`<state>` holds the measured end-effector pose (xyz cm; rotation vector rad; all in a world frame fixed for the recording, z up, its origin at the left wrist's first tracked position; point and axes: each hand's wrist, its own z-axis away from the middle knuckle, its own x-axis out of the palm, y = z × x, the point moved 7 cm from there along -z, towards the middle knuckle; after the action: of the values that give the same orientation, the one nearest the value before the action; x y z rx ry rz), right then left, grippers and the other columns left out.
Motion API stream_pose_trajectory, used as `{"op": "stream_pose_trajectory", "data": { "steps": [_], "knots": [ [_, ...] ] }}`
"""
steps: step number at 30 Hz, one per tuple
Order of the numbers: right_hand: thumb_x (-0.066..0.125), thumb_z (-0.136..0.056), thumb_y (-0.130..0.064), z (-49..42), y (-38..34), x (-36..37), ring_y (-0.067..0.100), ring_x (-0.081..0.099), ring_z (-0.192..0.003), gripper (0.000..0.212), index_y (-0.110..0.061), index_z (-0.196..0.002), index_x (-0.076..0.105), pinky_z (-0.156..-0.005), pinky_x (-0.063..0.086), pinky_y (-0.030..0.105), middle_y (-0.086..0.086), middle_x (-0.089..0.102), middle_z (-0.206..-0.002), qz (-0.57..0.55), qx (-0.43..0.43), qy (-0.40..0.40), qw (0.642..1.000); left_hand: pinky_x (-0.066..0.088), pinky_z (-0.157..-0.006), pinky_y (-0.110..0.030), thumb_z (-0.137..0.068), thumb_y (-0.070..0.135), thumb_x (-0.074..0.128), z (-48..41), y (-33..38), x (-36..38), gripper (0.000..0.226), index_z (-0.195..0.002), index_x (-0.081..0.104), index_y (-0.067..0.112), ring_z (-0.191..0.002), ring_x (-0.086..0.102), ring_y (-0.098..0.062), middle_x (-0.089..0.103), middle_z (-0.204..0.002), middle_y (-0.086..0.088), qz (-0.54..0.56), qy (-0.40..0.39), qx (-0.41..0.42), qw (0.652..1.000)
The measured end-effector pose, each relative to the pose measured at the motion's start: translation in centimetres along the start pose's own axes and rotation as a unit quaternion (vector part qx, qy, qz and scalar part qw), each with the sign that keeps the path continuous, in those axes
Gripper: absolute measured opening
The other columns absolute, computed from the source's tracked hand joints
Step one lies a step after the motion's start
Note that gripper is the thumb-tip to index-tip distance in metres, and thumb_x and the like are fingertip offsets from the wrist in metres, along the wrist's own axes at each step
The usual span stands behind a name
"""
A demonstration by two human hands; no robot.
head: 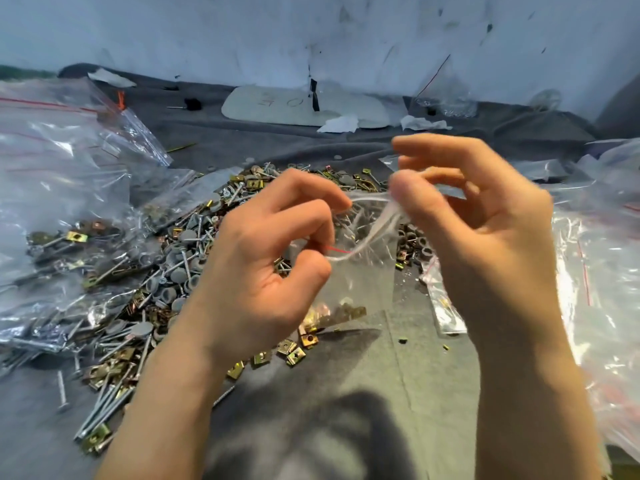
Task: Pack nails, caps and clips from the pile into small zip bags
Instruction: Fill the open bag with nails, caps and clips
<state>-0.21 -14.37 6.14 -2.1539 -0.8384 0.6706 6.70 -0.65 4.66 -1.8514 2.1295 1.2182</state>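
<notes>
small zip bag (360, 271), held above the grey cloth (363, 368) with brass clips (332, 315) at its bottom; left hand (273, 271) and right hand (481, 230) fingers pinch its mouth; pile (187, 244) of nails, caps and clips behind; filled bags (62, 202) at left; white wall (311, 36) beyond

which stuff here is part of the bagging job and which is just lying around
In the job: small zip bag held by left hand and right hand; hardware pile; filled bags.
Lying about: white board; crumpled paper.
</notes>
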Motion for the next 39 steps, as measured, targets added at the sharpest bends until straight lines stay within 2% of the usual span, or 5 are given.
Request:
{"op": "stream_pose_trajectory", "data": {
  "steps": [5,19,26,32,39],
  "knots": [
    [0.065,-0.085,-0.021,-0.5,5.9,-3.9,0.008,0.061,-0.072,0.011,-0.031,-0.080,0.067,-0.067,0.048,0.025,-0.009,0.068,-0.077,0.037,0.099,0.149,0.983,0.043,-0.082,-0.021,-0.075,0.019,0.039,0.3,-2.0,-2.1,0.018,-0.067,0.050,0.007,-0.103,0.057,-0.009,0.061,-0.107,-0.002,0.000,0.049,-0.057,0.997],
    [0.074,-0.081,-0.028,1.2,15.6,2.0,0.021,0.060,-0.084,0.013,-0.020,-0.092,0.074,-0.071,0.043,0.028,0.003,0.071,-0.093,0.367,0.283,-0.115,0.878,0.038,-0.079,-0.013,-0.077,0.021,0.040,0.7,-3.3,-2.8,0.015,-0.068,0.050,0.013,-0.100,0.056,-0.003,0.062,-0.106,-0.001,0.009,0.065,-0.083,0.994],
    [0.069,-0.083,-0.012,0.9,14.3,1.2,0.014,0.060,-0.071,0.015,-0.023,-0.075,0.064,-0.066,0.046,0.027,-0.002,0.067,-0.081,0.248,0.260,-0.078,0.930,0.037,-0.078,-0.015,-0.076,0.021,0.041,0.6,-3.2,-2.6,0.017,-0.068,0.051,0.010,-0.100,0.057,-0.007,0.062,-0.107,-0.002,0.008,0.061,-0.083,0.995],
    [0.072,-0.082,-0.008,-0.6,4.4,-0.5,0.003,0.058,-0.061,0.016,-0.023,-0.083,0.069,-0.057,0.043,0.014,-0.008,0.068,-0.072,-0.025,0.040,0.010,0.999,0.038,-0.077,-0.015,-0.073,0.016,0.040,0.2,-1.4,-1.3,0.016,-0.066,0.052,0.007,-0.097,0.056,-0.004,0.063,-0.106,-0.006,0.018,0.029,-0.041,0.999],
    [0.070,-0.085,-0.014,0.6,-2.0,1.6,0.023,0.056,-0.084,0.008,-0.013,-0.093,0.074,-0.071,0.046,0.034,0.002,0.059,-0.091,0.203,-0.135,-0.034,0.969,0.039,-0.074,-0.023,-0.073,0.012,0.040,0.0,-0.2,-0.8,0.021,-0.063,0.055,0.001,-0.093,0.058,-0.019,0.062,-0.103,-0.010,0.001,0.005,-0.005,1.000]
  ]
}}
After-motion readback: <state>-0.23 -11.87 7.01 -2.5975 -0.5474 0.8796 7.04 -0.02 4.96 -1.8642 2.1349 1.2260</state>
